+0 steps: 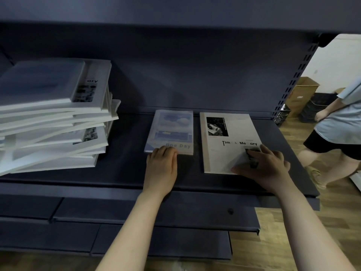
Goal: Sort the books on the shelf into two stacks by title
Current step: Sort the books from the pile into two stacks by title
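Note:
Two books lie flat side by side on the dark shelf [125, 153]. The left one is a blue "Fine Day" book [172, 130] with clouds on its cover. My left hand [162, 165] touches its near edge with fairly straight fingers. To its right lies a white "Time & Memory" book [226, 141]. My right hand [263, 165] rests flat on that book's near right corner, fingers spread. A tall, untidy pile of mixed books [52, 118] stands at the shelf's left, with a blue-covered book on top.
An upper shelf [175, 14] overhangs the work area. Lower shelf boards [136, 227] jut out below. At the right, a person [336, 126] walks on the wooden floor, with a cardboard box [300, 94] and dark crates [316, 106] behind.

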A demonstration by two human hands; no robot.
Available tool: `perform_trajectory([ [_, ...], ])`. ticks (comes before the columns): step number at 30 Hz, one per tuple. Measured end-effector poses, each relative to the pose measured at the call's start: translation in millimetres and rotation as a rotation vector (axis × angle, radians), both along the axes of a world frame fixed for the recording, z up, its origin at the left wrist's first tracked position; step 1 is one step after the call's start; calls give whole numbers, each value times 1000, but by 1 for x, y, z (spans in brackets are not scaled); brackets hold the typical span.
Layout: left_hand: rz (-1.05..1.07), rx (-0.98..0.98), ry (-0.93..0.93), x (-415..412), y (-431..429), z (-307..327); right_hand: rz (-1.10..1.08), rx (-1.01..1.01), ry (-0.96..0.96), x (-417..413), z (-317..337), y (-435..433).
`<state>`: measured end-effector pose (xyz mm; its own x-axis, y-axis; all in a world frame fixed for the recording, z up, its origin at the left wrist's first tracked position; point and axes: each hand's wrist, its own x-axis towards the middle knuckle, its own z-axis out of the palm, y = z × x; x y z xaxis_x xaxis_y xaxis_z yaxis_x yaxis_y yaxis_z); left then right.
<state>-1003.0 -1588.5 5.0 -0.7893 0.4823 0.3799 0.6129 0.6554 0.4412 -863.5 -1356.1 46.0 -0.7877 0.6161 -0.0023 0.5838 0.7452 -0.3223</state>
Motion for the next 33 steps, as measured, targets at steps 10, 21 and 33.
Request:
perform_trajectory([
  [10,-32,143,68,1,-35,43,241,6,362,-39,-8,-57],
  [21,-38,318,277,-8,-99,112,427,-16,337,-85,-24,-145],
  [33,511,233,455,-81,-209,170,316,51,328,-107,-34,-178],
])
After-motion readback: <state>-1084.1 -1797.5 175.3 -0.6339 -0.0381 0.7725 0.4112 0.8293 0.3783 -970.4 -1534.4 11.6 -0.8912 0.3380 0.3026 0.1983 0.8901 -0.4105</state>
